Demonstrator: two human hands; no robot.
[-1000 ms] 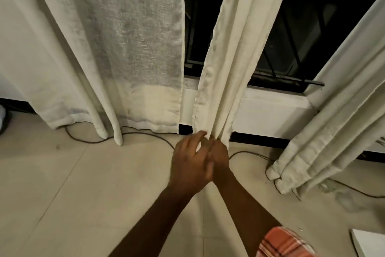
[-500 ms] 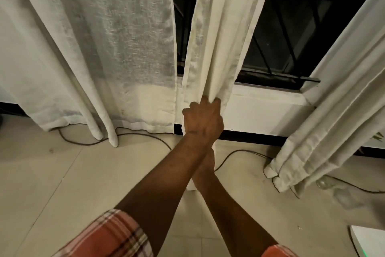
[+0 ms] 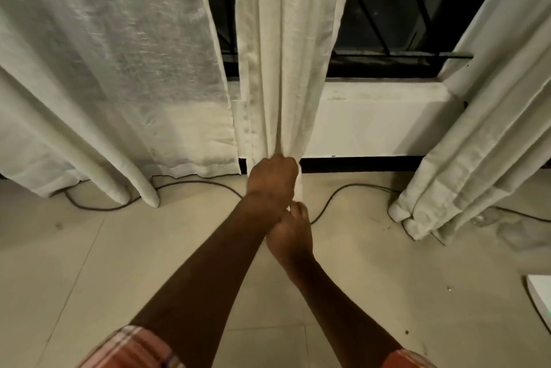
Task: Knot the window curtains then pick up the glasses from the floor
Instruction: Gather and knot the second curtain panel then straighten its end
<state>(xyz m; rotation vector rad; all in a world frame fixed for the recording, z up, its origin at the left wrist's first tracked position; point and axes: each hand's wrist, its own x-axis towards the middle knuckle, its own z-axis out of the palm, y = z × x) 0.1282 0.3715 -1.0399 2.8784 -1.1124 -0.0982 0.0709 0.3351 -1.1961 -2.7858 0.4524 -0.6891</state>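
The fingers [image 3: 275, 163] of the left hand [image 3: 272, 180] are wrapped tight round the middle curtain [image 3: 283, 54], whose folds are drawn together into a narrow rope where they enter the fist. Just below, a short strip of the same cloth is seen. The fingers [image 3: 295, 209] of the right hand [image 3: 290, 236] are curled up against its lower end and appear to pinch it, though the left wrist hides part of that grip.

A second ago both hands were bunched together at the hem. Since then the left hand has been moved up the cloth and the right has been left below it. A gathered length is thus stretched between the two, which is judged to be the stock for a loop. No loop or knot has been formed yet.

To the left a sheer curtain [image 3: 104, 69] hangs loose and unknotted, and to the right a third curtain [image 3: 477, 144] falls slantwise to the floor [image 3: 89, 263], also untied. Behind them the dark window [image 3: 387, 10] and the white wall [image 3: 372, 120] under it are seen. A cable [image 3: 193, 184] is trailed along the floor past the curtain feet.

Near the foot of the right curtain a faint clear shape [image 3: 484, 218] lies on the floor. It may be the glasses, but this cannot be told. That part of the task is untouched.
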